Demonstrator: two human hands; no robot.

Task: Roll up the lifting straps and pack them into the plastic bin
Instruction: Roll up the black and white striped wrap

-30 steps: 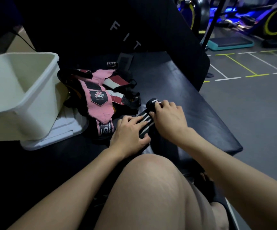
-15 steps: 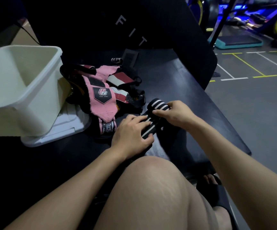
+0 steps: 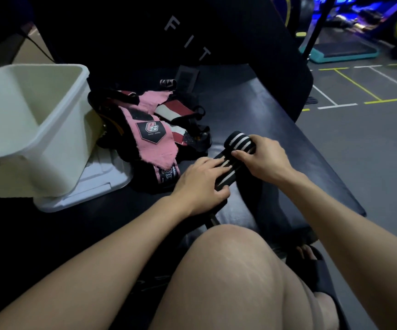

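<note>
A black strap with white stripes point(image 3: 238, 141) lies on the black bench point(image 3: 264, 110), its far end wound into a roll. My right hand point(image 3: 264, 158) grips that roll, fingers curled over its near side. My left hand point(image 3: 200, 184) presses flat on the unrolled length of the strap, fingers straight. The white plastic bin point(image 3: 50, 129) stands open at the left, and what I see of its inside is bare. A pile of pink, red, white and black straps point(image 3: 154, 132) lies between the bin and my hands.
The bin stands on its white lid point(image 3: 97, 184). My bare knee point(image 3: 228, 270) fills the near foreground. A black padded backrest with white letters point(image 3: 192, 39) rises behind the bench. Grey gym floor with taped lines point(image 3: 359, 91) lies to the right, with equipment beyond.
The roll under my right hand has grown and become more exposed. My right hand has shifted to its near side. My left hand has stayed flat on the strap.
</note>
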